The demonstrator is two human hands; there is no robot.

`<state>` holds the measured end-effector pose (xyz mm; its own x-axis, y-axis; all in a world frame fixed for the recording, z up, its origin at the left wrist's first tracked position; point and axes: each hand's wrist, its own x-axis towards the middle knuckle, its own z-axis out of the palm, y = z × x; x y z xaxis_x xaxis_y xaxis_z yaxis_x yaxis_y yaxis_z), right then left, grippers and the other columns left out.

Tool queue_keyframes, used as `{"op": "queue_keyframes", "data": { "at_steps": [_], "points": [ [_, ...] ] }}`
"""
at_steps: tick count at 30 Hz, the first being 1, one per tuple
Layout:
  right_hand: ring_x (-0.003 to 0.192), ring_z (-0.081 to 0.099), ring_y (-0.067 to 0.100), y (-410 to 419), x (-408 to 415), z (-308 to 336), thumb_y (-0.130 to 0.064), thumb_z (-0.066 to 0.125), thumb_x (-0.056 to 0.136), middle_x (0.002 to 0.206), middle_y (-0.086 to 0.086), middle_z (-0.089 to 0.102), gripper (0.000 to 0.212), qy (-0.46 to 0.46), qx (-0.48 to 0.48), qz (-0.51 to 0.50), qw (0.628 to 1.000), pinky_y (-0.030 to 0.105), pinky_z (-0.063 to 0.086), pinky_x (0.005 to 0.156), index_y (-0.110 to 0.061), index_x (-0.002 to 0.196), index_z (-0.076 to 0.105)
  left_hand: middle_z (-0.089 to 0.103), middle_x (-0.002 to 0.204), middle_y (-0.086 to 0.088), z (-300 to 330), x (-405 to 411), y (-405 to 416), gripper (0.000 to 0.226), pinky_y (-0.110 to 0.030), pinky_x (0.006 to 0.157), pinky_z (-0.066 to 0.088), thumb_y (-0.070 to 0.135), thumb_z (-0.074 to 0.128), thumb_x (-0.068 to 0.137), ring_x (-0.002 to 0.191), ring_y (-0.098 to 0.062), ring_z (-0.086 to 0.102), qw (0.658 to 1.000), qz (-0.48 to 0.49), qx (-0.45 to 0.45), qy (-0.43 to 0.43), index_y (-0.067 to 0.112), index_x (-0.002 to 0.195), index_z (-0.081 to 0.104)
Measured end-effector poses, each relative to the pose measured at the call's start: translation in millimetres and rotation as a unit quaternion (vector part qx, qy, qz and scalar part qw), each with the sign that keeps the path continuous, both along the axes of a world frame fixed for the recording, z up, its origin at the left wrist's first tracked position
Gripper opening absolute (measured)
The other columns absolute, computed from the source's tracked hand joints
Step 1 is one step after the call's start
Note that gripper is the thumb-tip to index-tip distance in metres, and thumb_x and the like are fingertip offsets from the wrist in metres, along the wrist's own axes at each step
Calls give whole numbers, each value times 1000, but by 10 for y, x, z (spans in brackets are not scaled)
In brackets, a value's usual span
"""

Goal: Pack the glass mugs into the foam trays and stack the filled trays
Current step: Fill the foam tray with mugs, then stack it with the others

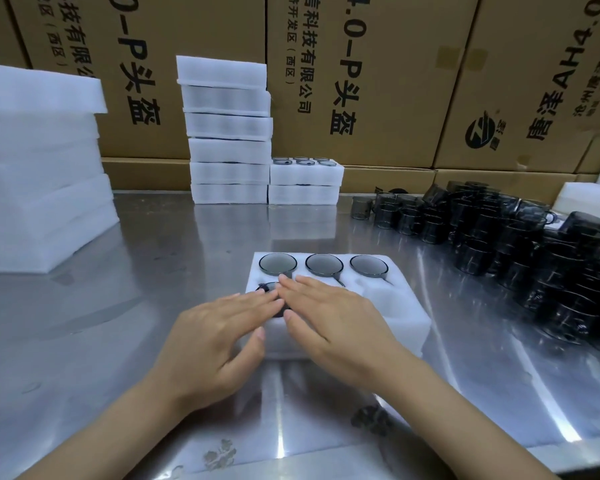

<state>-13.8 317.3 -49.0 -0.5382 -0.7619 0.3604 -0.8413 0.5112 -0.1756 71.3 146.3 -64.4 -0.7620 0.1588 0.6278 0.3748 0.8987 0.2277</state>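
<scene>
A white foam tray [388, 306] lies in front of me on the steel table. Its back row holds three dark glass mugs [323, 265]. A fourth mug [266, 288] sits in the front left pocket, mostly hidden under my fingers. My left hand [219, 336] lies flat with straight fingers pressing on that mug. My right hand [336, 318] lies flat beside it, fingers straight, over the tray's front middle pocket. The front right pocket [378, 289] shows only white foam. A heap of loose dark glass mugs [520, 244] fills the right side of the table.
A tall stack of filled foam trays [227, 129] stands at the back centre, a lower stack [305, 183] topped with mugs beside it. More foam trays [39, 174] are stacked at the left. Cardboard boxes [395, 81] wall off the back. More foam [582, 199] lies at the far right.
</scene>
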Motion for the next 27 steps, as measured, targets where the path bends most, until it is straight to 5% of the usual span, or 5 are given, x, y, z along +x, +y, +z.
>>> {"op": "queue_keyframes", "data": {
  "at_steps": [8,13,20,23,27],
  "points": [
    [141,24,3,12,24,-64,-42,32,100,154,-14,27,49,38,-5,-4,999,27,19,113,-28,146,34,61,126,10,-54,6,7,45,-31,98,42,30,37,88,120,-10,56,999,-7,30,14,18,119,66],
    [108,60,14,132,-28,-76,-32,42,93,113,-4,68,38,99,-240,-12,966,30,43,93,-13,116,67,51,136,15,-75,-30,-74,47,-21,108,30,37,33,90,127,2,43,997,9,79,12,25,129,56],
    [103,56,6,697,-746,-60,-22,45,94,113,-7,67,23,-176,-472,-235,831,26,41,90,-23,105,66,46,138,18,-150,-199,-229,26,7,95,16,26,49,98,121,17,34,956,61,283,-52,42,118,53],
    [100,51,14,978,-1058,-189,-22,45,94,124,-3,59,33,-255,-407,-351,804,29,38,85,-17,125,56,42,136,29,-163,-209,-224,32,4,98,17,42,43,89,122,23,30,966,40,243,-80,49,119,50],
    [98,52,21,1156,-1300,-276,-23,45,92,112,-4,60,54,-195,-286,-415,841,34,39,80,-19,145,32,40,139,30,-198,-213,-213,45,-10,104,22,52,37,86,130,14,31,973,19,208,-95,41,127,52]
  ]
}}
